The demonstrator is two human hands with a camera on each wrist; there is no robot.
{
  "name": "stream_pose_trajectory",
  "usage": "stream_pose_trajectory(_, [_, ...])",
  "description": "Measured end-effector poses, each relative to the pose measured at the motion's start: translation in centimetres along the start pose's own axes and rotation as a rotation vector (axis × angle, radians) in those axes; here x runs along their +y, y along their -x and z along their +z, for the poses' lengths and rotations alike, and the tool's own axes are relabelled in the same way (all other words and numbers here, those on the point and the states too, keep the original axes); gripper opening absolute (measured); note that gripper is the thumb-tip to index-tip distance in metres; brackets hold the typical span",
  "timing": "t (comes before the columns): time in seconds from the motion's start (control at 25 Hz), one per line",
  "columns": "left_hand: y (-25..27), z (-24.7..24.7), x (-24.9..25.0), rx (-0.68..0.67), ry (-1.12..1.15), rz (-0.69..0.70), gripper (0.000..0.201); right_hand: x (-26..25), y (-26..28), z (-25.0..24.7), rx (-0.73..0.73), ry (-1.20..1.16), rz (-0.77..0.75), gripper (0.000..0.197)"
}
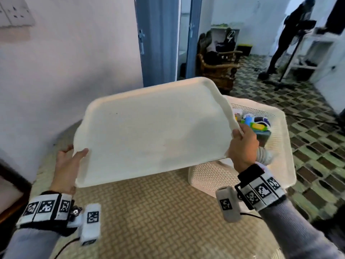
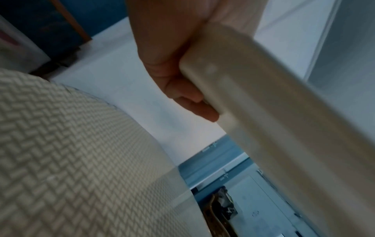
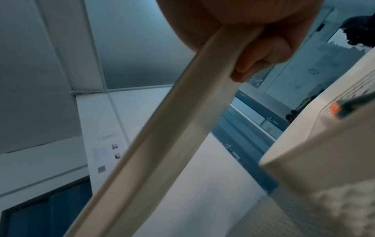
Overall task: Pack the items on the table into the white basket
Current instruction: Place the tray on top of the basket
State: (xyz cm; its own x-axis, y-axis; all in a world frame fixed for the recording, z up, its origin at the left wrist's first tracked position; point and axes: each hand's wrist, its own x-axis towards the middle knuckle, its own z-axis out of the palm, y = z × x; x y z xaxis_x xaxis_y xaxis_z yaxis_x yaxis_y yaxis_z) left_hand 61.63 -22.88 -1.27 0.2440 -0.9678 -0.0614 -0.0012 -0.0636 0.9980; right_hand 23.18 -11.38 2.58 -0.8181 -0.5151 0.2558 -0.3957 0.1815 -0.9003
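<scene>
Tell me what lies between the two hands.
The white tray: the left hand holds one short edge, the right hand the other, in the head view. Its surface looks bare.

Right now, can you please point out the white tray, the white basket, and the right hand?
white tray (image 1: 149,131): head view, middle of its flat surface.
white basket (image 1: 285,146): head view, right rim.
right hand (image 1: 242,146): head view, back of the hand.
</scene>
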Motion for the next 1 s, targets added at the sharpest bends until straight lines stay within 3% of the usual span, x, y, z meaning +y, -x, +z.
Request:
stream_pose_trajectory(0.08, [2.7, 3.3, 0.4, -0.048, 0.013, 0.013, 0.045, 1.3, -1.3, -3.8, 0.014, -0.022, 0.009, 0.03])
stream_pose_trajectory(0.24, [8.0, 10.0, 0.0, -0.099, 0.018, 0.029, 0.046, 4.9, -4.3, -12.0, 0.042, 0.021, 0.042, 0.029])
stream_pose_trajectory(0.44, [13.8, 15.8, -0.8, -0.11, 0.01, 0.037, 0.05, 10.0, -7.2, -17.2, 0.012, 0.023, 0.129, 0.028])
stream_pose_trajectory(0.6, [15.9, 18.6, -1.2, -0.097, -0.015, 0.049, 0.055, 13.0, -9.6, -17.8, -0.03, 0.026, 0.171, 0.03])
stream_pose_trajectory(1.0, [14.0, 23.7, -2.5, 0.009, 0.047, 0.026, 0.055, 15.2, -18.8, -12.9, -0.174, 0.092, 0.105, 0.03])
